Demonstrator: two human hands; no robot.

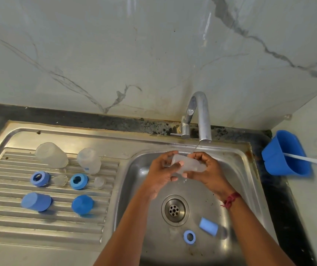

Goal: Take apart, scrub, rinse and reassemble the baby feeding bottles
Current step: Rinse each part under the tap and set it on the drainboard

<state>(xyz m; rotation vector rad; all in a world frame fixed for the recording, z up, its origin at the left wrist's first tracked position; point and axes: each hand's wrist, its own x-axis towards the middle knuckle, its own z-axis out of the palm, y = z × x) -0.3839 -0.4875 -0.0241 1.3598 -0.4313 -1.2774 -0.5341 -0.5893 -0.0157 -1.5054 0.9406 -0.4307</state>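
Head view: just under the tap (202, 116), the left hand (161, 173) and the right hand (209, 171) both grip a clear bottle (187, 165), fingers curled round it, holding it on its side over the sink (240, 169). Nearer than the tap, a blue cap (208, 226) and a blue ring (189, 237) lie on the sink floor. Left of the tap, the draining board (38, 227) carries other bottle parts (79, 181).

Sink (236, 169): brushed steel, ribbed drainboard at left. Bottle (187, 166): translucent matt plastic. Caps (36, 201): matt blue plastic. Wall (134, 54): glossy marble.
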